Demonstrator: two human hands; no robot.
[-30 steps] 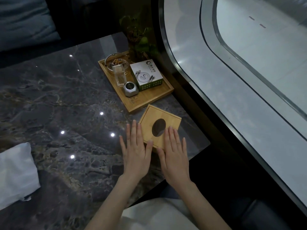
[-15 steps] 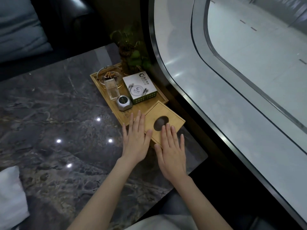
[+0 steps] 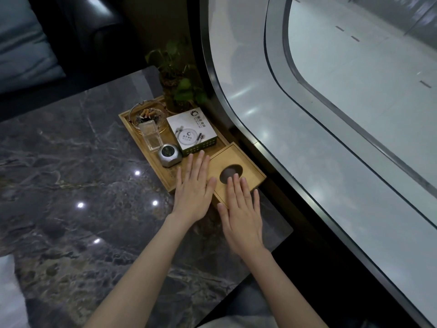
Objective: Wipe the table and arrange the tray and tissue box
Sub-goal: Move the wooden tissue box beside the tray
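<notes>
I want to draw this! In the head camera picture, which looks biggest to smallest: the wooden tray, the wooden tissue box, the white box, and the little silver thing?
From largest to smallest:
1. Wooden tray
2. Wooden tissue box, though hands cover part of it
3. White box
4. Little silver thing
The tissue box sits slightly nearer the camera, so its lead over the white box may be exaggerated.
</notes>
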